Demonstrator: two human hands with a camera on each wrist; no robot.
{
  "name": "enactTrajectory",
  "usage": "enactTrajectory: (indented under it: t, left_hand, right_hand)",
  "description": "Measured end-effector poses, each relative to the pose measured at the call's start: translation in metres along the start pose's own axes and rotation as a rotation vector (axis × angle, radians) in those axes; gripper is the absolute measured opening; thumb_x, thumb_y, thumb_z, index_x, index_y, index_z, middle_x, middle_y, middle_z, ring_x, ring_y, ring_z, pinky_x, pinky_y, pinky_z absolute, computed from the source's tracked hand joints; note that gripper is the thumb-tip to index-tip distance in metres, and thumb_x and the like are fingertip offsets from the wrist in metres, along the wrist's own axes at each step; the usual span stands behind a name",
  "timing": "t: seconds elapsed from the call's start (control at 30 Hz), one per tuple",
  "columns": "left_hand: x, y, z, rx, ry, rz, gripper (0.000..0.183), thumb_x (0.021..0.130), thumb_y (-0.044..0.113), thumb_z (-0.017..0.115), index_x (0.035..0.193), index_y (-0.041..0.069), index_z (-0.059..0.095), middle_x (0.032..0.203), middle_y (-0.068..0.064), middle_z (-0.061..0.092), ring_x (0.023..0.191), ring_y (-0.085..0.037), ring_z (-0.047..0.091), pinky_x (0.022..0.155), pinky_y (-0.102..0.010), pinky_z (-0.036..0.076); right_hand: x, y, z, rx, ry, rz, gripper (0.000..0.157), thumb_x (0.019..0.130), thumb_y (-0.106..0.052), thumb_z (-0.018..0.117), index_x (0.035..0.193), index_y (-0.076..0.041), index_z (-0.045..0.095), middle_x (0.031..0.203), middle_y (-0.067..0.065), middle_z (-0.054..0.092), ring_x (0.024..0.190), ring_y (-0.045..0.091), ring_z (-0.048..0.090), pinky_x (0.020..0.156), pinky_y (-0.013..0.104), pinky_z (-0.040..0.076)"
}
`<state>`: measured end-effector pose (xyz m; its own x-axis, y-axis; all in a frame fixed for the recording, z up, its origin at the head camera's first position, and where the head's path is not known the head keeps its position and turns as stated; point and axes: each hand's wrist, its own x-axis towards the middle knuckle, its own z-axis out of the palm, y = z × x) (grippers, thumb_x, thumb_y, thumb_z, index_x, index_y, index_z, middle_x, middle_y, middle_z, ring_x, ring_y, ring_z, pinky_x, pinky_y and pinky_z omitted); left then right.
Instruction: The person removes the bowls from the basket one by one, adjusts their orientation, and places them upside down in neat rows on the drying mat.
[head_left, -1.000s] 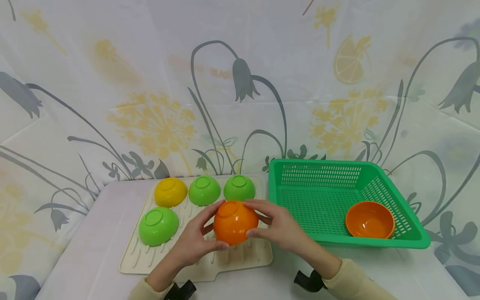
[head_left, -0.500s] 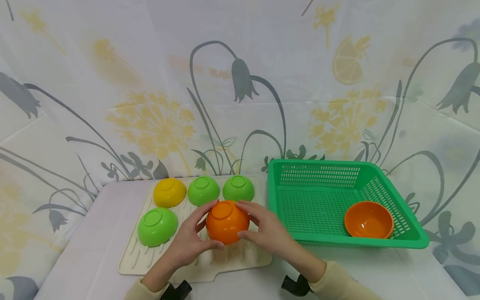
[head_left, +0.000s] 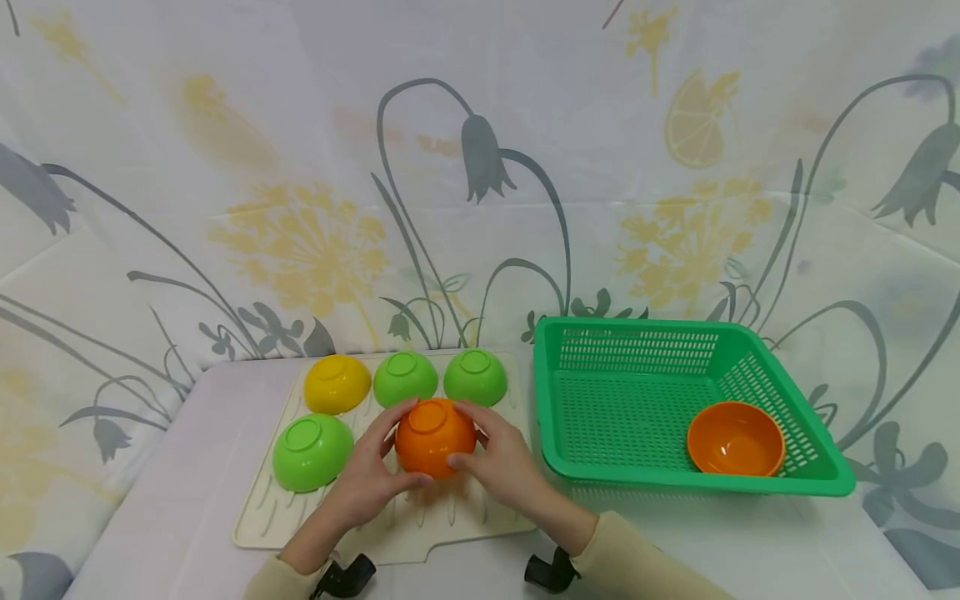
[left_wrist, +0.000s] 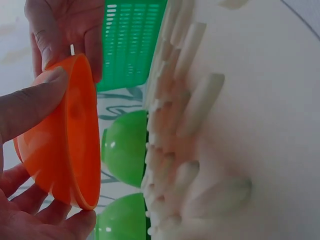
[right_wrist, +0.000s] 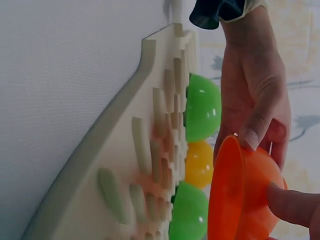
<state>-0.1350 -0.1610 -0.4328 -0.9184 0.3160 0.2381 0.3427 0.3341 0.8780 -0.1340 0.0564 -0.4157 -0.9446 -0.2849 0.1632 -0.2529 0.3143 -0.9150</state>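
An orange bowl point(head_left: 433, 442), turned base up, is held between both hands above a cream ribbed drying mat point(head_left: 480, 508). The left hand point(head_left: 367, 475) grips its left side, thumb at the near wall and fingers around the far side, as the left wrist view shows. On the opposite side the right hand point(head_left: 501, 458) pinches it with the thumb in front. A gap shows between the bowl's rim and the mat's ridges in both wrist views. Behind the held bowl, upside down on the mat, sit two green bowls point(head_left: 406, 379) and a yellow bowl point(head_left: 337, 384); another green bowl point(head_left: 312, 452) lies at front left.
To the right of the mat stands a green perforated basket point(head_left: 705, 481). A second orange bowl point(head_left: 736, 439) rests in its right front corner, open side up. A floral-patterned cloth point(head_left: 480, 250) hangs behind the white table point(head_left: 180, 483).
Both hands have carried the orange bowl leftward over the mat, keeping it base up. The bowls on the mat and the one in the basket have stayed where they were.
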Motion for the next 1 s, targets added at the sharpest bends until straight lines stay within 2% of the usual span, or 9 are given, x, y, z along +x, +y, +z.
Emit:
enactTrajectory:
  t: [0.37,0.53,0.7,0.9,1.0]
  left_hand:
    - [0.003,-0.015,-0.008,0.065,0.013,-0.084,0.093,0.069,0.005,0.091,0.148,0.012,0.041,0.15,-0.011,0.044,0.139,-0.038,0.039,0.112,-0.06,0.03]
    - [0.003,-0.019,-0.012,0.143,0.029,-0.141,0.093,0.07,0.005,0.09,0.148,0.012,0.041,0.15,-0.013,0.044,0.137,-0.038,0.041,0.11,-0.059,0.034]
    - [0.001,-0.02,-0.013,0.222,0.045,-0.199,0.094,0.069,0.003,0.09,0.149,0.01,0.041,0.149,-0.017,0.046,0.134,-0.041,0.044,0.106,-0.06,0.039]
    - [0.002,-0.02,-0.014,0.285,0.033,-0.258,0.095,0.069,0.004,0.09,0.15,0.012,0.04,0.149,-0.019,0.044,0.132,-0.042,0.046,0.105,-0.061,0.039]
    - [0.003,-0.021,-0.016,0.306,0.021,-0.258,0.095,0.069,0.004,0.09,0.149,0.012,0.04,0.148,-0.019,0.046,0.13,-0.042,0.047,0.106,-0.061,0.038]
  right_hand:
    - [0.018,0.01,0.02,0.048,-0.002,0.074,0.063,0.082,0.004,0.076,0.14,-0.002,0.054,0.143,0.015,0.052,0.133,0.033,0.048,0.107,0.047,0.042]
    - [0.026,0.014,0.033,0.062,0.011,0.136,0.064,0.082,0.003,0.078,0.141,-0.008,0.056,0.142,0.013,0.054,0.132,0.032,0.05,0.107,0.048,0.042]
    - [0.029,0.018,0.046,0.021,0.016,0.163,0.065,0.082,0.001,0.078,0.142,-0.009,0.055,0.142,0.012,0.055,0.132,0.033,0.049,0.109,0.051,0.04]
    - [0.03,0.017,0.054,-0.013,0.024,0.162,0.065,0.082,0.002,0.078,0.141,-0.007,0.054,0.14,0.011,0.057,0.128,0.032,0.052,0.108,0.052,0.04]
    - [0.031,0.017,0.055,-0.019,0.014,0.176,0.065,0.082,0.001,0.078,0.141,-0.007,0.054,0.139,0.011,0.057,0.127,0.031,0.053,0.108,0.052,0.04]
